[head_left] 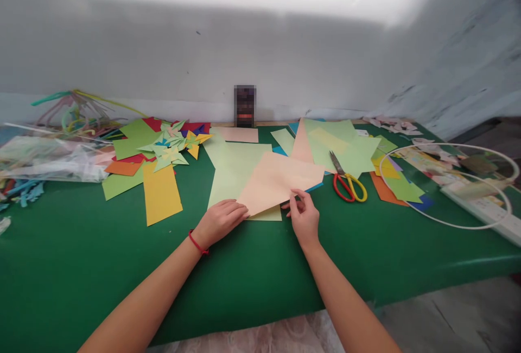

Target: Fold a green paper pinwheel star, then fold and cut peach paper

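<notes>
A peach sheet of paper (280,177) lies aslant over a pale green sheet (228,174), its near edge a little raised. My left hand (222,223), with a red cord on the wrist, is closed at the peach sheet's near left corner, fingers together; its thumb is hidden. Thumb and fingertips of my right hand (304,217) pinch the near edge of the same sheet farther right. A bit of blue paper (315,186) shows under its right side. To the right, scissors (345,179) with one red and one yellow handle lie with blades pointing away.
Folded paper stars (171,149) and coloured sheets sit at the left, near a yellow sheet (163,193). Plastic bags (52,158) are farther left. A phone (245,106) leans on the wall. White hoops (448,226) lie at right over paper scraps, on the green table (244,282).
</notes>
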The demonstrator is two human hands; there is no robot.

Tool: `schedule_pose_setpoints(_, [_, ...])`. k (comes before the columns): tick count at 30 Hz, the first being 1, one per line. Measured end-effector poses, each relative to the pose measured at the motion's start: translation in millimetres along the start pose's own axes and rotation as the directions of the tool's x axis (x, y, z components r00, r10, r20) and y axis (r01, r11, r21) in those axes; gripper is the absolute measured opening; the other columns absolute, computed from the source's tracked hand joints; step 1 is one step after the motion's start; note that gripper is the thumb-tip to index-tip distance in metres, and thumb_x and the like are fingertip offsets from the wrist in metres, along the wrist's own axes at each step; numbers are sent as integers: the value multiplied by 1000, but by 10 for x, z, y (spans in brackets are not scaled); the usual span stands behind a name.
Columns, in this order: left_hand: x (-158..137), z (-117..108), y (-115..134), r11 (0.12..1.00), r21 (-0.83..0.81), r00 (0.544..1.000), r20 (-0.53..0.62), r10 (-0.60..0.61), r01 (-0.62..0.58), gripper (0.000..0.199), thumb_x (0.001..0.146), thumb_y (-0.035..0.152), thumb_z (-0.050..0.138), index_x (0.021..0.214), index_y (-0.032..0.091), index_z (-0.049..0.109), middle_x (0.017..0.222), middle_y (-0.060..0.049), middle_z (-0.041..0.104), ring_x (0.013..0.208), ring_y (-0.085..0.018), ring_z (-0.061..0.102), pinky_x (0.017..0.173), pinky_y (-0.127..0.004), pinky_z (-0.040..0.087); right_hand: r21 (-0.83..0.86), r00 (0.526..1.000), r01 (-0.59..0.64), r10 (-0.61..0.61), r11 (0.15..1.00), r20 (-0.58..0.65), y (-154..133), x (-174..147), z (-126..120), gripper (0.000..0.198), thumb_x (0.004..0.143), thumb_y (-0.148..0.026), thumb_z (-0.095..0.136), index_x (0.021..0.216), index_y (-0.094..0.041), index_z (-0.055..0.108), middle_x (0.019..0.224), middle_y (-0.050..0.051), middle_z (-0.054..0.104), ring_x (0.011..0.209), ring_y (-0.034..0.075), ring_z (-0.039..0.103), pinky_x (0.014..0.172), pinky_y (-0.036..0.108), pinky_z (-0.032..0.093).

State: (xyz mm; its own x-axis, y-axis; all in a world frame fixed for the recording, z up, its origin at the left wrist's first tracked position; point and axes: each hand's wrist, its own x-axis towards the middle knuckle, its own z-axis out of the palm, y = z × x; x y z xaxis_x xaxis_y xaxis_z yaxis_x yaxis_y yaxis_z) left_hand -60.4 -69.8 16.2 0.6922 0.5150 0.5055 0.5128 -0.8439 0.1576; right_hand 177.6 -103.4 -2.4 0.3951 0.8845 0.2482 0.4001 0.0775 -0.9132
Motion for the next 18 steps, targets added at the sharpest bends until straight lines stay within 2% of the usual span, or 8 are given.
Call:
schedule_pose_setpoints(3, [6, -5, -35, 995, -44, 995, -33, -89, 88, 20, 89, 21, 43, 104, 20, 58, 100, -4, 67, 91, -14, 61, 95, -37, 44, 94, 997, 27, -20, 995, -72, -1, 33, -18, 27, 85, -34, 50, 106, -19, 54, 64, 0, 60, 57, 16, 63, 48, 26, 51])
schedule_pose_setpoints(5, [5, -5, -68, 988, -56, 989, -39, -144, 142, 23, 90, 21, 41, 106, 21, 57, 104, -4, 66, 96, -14, 60, 98, -39, 42, 135, 991, 46, -28, 990, -133, 1, 94, -49, 28, 84, -34, 51, 107, -19, 53, 72, 1, 61, 59, 15, 63, 48, 25, 50])
schedule_pose_setpoints(8, [6, -5, -109, 972, -45, 971, -52, -233, 230, 25, 91, 22, 39, 109, 21, 57, 109, -5, 64, 103, -15, 58, 102, -42, 39, 157, 975, 47, -11, 986, -222, 39, 246, -110, 34, 83, -36, 51, 113, -19, 50, 103, 9, 61, 58, 12, 63, 45, 23, 48])
schedule_pose_setpoints(10, [7, -7, -128, 960, -31, 959, -45, -281, 280, 26, 91, 23, 39, 112, 21, 55, 113, -6, 62, 107, -16, 56, 104, -43, 36, 143, 968, 13, 24, 990, -250, 104, 370, -149, 43, 83, -38, 49, 122, -21, 45, 126, 16, 50, 54, 10, 62, 41, 21, 45])
schedule_pose_setpoints(11, [7, -7, -135, 955, -23, 954, -32, -297, 296, 27, 91, 24, 39, 113, 21, 54, 116, -6, 60, 109, -16, 55, 105, -43, 34, 129, 965, -23, 56, 991, -258, 150, 431, -165, 47, 82, -39, 49, 125, -21, 43, 131, 18, 46, 50, 9, 60, 38, 21, 43])
schedule_pose_setpoints(15, [-5, 0, -157, 964, 8, 960, 90, -267, 267, 38, 87, 35, 47, 121, 20, 48, 128, -10, 51, 119, -21, 47, 106, -46, 32, 103, 952, -153, 174, 983, -251, 362, 605, -193, 63, 79, -37, 50, 136, -18, 32, 140, 25, 32, 44, 9, 58, 45, 28, 49])
schedule_pose_setpoints(18, [-19, 14, -165, 982, -3, 959, 215, -185, 190, 48, 83, 43, 52, 124, 20, 47, 132, -12, 48, 123, -25, 43, 104, -47, 34, 55, 960, -170, 178, 984, -217, 465, 633, -191, 70, 78, -33, 50, 141, -18, 22, 143, 25, 27, 49, 13, 62, 49, 30, 51])
